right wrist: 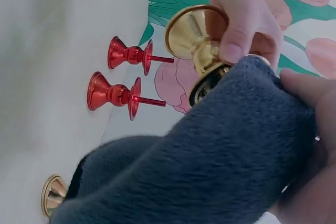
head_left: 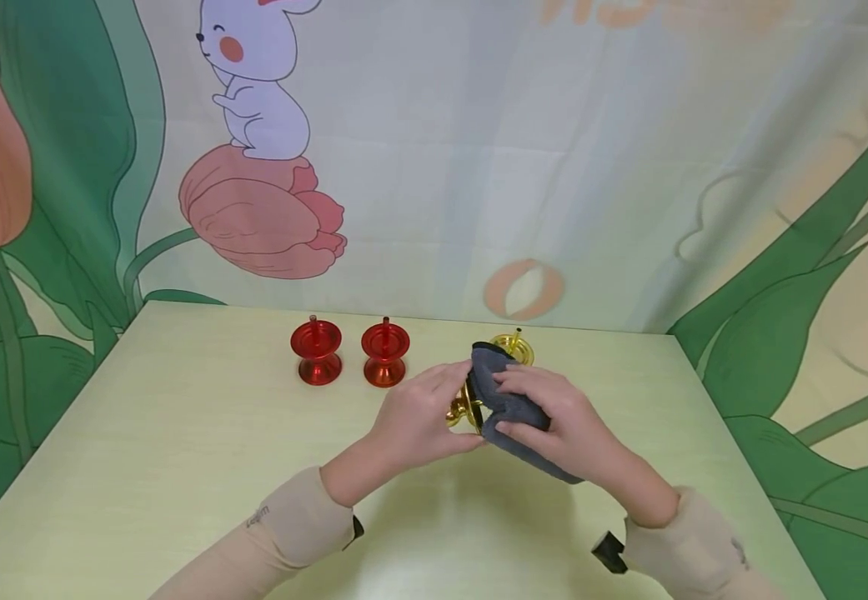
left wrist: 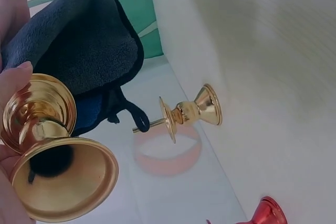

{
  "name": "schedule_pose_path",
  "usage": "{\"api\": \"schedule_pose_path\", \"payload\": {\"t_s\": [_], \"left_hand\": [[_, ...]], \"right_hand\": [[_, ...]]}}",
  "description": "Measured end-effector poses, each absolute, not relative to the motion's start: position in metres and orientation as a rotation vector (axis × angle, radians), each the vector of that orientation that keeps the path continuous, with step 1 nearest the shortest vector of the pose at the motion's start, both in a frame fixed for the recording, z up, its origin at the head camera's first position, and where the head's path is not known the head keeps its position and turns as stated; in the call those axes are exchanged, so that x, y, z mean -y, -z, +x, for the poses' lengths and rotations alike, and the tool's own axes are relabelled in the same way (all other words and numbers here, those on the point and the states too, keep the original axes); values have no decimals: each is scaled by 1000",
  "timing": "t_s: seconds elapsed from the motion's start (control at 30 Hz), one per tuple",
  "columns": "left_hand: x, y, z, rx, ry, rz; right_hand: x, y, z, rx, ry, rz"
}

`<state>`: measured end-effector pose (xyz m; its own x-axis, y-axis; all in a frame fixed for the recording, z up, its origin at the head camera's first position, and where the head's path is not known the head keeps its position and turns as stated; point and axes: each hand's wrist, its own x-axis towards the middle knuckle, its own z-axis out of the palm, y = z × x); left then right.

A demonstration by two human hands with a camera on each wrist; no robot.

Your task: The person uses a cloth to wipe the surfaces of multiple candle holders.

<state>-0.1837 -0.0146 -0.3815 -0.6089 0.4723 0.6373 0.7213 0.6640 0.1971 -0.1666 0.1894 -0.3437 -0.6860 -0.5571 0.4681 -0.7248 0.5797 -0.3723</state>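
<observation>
The left hand (head_left: 418,418) grips one gold candlestick (left wrist: 50,129) above the table (head_left: 216,433); the right hand (head_left: 564,421) clutches one grey cloth (head_left: 512,408) against it. Another gold candlestick (left wrist: 189,112) and two red candlesticks (head_left: 318,352) stand behind.

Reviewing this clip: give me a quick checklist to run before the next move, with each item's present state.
1. Left hand grips the tilted gold candlestick: ok.
2. Right hand holds the dark grey cloth: ok.
3. Gold candlestick in hand set down on the table: not ok, it is held up above it.
4. Second gold candlestick upright on the table: ok.
5. Two red candlesticks upright, apart from both hands: ok.
6. Held candlestick's dish free of marks: cannot tell, the cloth partly hides it.
</observation>
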Motion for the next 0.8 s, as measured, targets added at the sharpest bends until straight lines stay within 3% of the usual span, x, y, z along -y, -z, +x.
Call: {"api": "schedule_pose_path", "payload": {"t_s": [0.43, 0.8], "left_hand": [[21, 378, -186, 2264, 686, -1009], [21, 378, -183, 2238, 731, -1066]], "right_hand": [[-194, 345, -165, 2527, -838, 1213], [-188, 351, -166, 2220, -397, 1300]]}}
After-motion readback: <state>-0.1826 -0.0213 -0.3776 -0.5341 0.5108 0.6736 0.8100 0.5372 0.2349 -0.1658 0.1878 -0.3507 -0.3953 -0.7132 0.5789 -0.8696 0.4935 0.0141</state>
